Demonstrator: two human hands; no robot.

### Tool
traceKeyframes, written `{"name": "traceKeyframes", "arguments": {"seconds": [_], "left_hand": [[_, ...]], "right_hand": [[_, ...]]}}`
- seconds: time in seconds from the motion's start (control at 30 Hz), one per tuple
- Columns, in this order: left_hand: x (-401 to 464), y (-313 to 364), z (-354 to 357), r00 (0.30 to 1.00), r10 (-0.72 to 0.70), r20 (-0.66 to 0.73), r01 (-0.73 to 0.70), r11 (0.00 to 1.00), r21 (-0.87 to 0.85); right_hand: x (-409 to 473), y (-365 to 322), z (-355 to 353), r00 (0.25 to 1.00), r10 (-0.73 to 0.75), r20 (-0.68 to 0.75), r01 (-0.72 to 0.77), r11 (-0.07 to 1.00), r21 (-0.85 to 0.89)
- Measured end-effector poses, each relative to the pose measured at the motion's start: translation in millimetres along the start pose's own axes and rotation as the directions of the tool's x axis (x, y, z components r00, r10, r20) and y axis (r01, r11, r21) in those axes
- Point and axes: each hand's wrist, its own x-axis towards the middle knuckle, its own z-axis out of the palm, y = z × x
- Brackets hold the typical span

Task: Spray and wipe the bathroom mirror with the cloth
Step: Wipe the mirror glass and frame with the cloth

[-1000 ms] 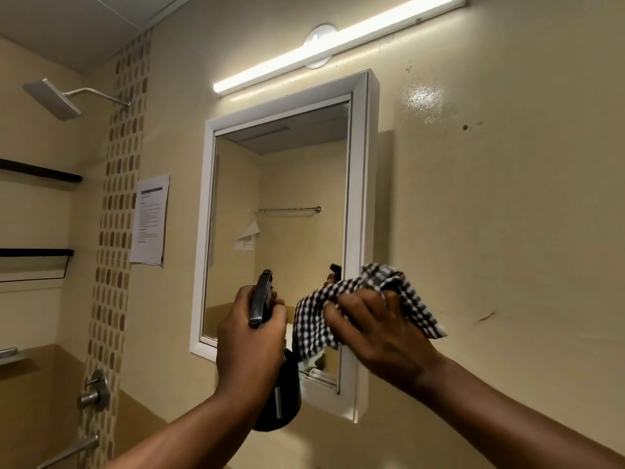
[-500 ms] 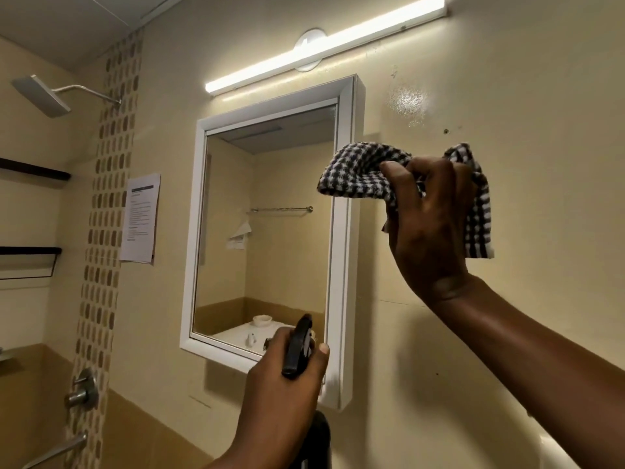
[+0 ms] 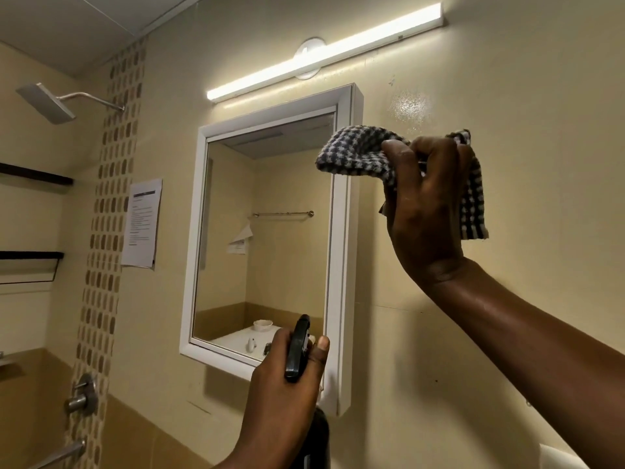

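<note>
Right hand (image 3: 429, 211) is clenched around the checked cloth (image 3: 358, 157), bunched, up at the top right corner of the mirror (image 3: 267, 238); one fold overlaps the white frame (image 3: 345, 265), the rest hangs against the wall. Can't tell whether the cloth touches the glass.

Left hand (image 3: 284, 384) is wrapped around the black spray bottle (image 3: 297, 350), low, in front of the mirror's bottom right corner, nozzle pointing up.

Step in hand, as I read it: wipe from the top. Advice:
- flatten the cloth into a pad, a bunched wad streaks
- start in the top corner and overlap the passes downward
- keep the bottle low, clear of the wipe path
- run the frame's inner edge last, where drips would collect

Count: 1 mirror, 1 cloth, 1 spray bottle, 2 hands. Also 1 light bar (image 3: 324, 52), 1 shower head (image 3: 45, 103), 1 paper notice (image 3: 142, 225), 2 dark shelves on the left wall.
</note>
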Motion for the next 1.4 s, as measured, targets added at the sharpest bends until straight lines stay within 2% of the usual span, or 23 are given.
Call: {"name": "traceKeyframes", "arguments": {"seconds": [0.13, 0.2, 0.53, 0.87, 1.03, 1.2, 1.3, 1.4], "left_hand": [[4.4, -2.2, 1.8, 1.000, 0.006, -0.019, -0.007, 1.000, -0.012], [5.7, -1.3, 3.3, 1.000, 0.013, -0.020, -0.013, 1.000, -0.023], [20.1, 4.7, 8.1, 0.997, 0.044, -0.059, -0.045, 0.999, -0.021], [22.3, 17.7, 19.4, 0.991, 0.129, -0.032, -0.130, 0.991, -0.024], [37.2, 33.8, 22.3, 0.994, 0.102, 0.025, -0.101, 0.993, -0.055], [51.1, 44.5, 22.4, 0.993, 0.110, 0.045, -0.109, 0.994, -0.031], [58.7, 49.1, 20.9, 0.989, 0.140, 0.040, -0.139, 0.990, -0.016], [62.0, 53.8, 20.4, 0.984, 0.178, 0.011, -0.178, 0.984, 0.001]], "right_hand": [[8.9, 11.3, 15.3, 0.947, -0.317, 0.059, 0.318, 0.948, -0.012], [9.5, 15.9, 21.1, 0.917, -0.391, 0.074, 0.393, 0.919, -0.011], [1.3, 15.6, 30.8, 0.871, -0.488, 0.051, 0.487, 0.873, 0.030], [17.9, 19.9, 35.4, 0.894, -0.447, 0.002, 0.447, 0.894, -0.042], [32.0, 29.0, 39.7, 0.891, -0.452, -0.036, 0.448, 0.890, -0.086], [51.1, 40.6, 38.9, 0.842, -0.534, -0.082, 0.529, 0.846, -0.068], [58.5, 52.0, 38.2, 0.769, -0.637, -0.050, 0.624, 0.765, -0.159], [60.3, 58.1, 40.0, 0.755, -0.654, -0.056, 0.619, 0.738, -0.269]]}}
